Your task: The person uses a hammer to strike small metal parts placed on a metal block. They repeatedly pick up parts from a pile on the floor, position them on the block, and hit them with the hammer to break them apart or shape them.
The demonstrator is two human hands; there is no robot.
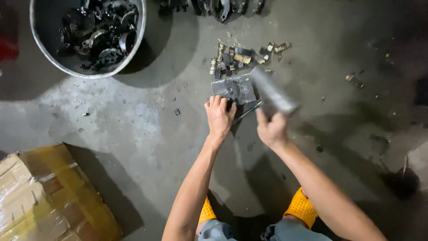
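My left hand [219, 117] presses on a small dark part at the near edge of a flat grey metal block [235, 89] lying on the concrete floor. My right hand [272, 129] grips a heavy grey metal hammer [273, 92], blurred with motion, its head over the right side of the block. A thin metal rod [248, 111] lies between my hands. Just beyond the block lies a scatter of several small brass-and-black pieces [236, 58].
A round metal basin [47, 53] full of dark gears and parts stands at the far left. A taped cardboard box [49, 196] sits near left. More dark parts [214, 6] lie at the top edge. My yellow sandals [302, 207] are below.
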